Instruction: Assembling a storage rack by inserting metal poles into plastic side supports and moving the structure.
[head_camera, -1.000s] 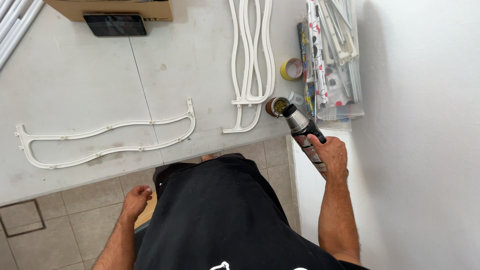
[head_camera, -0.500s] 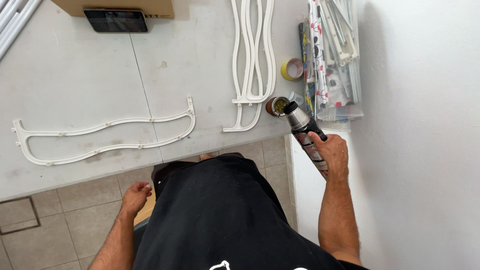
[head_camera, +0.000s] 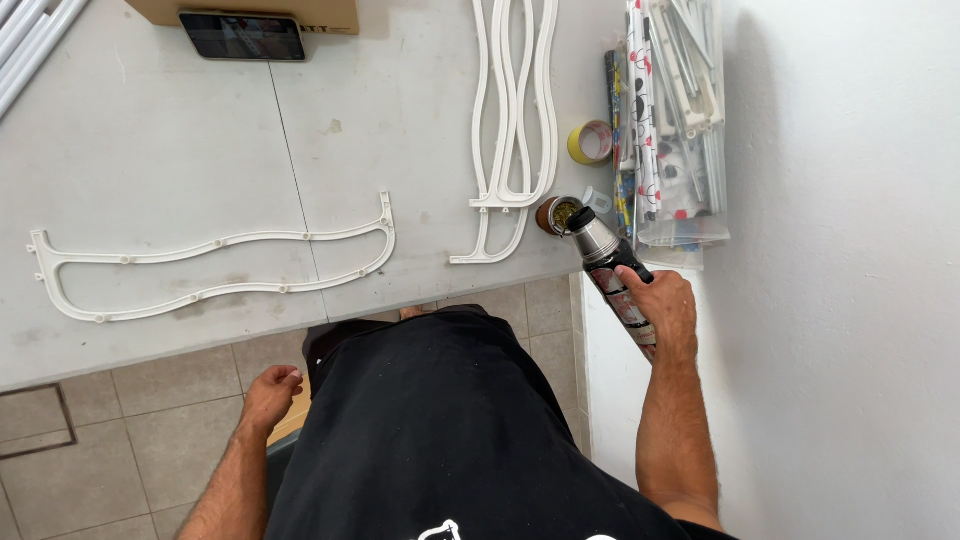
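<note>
My right hand (head_camera: 665, 312) grips a metal thermos flask (head_camera: 607, 258) with a black spout, tilted so the spout sits over a small round brown cup (head_camera: 561, 214) filled with green herb at the table's near right edge. My left hand (head_camera: 268, 393) hangs at my side below the table edge, its fingers loosely curled and holding nothing. My black shirt fills the lower middle of the view.
On the grey table (head_camera: 180, 150) lie a white wavy plastic frame (head_camera: 215, 262), several stacked white wavy frames (head_camera: 512, 110), a yellow tape roll (head_camera: 591, 142), a phone (head_camera: 243, 35) against a cardboard box, and a bag of white parts (head_camera: 672, 110). A white wall (head_camera: 850, 250) stands right.
The thermos has tipped further forward and moved slightly left, bringing its spout over the cup. My left hand stays by my side.
</note>
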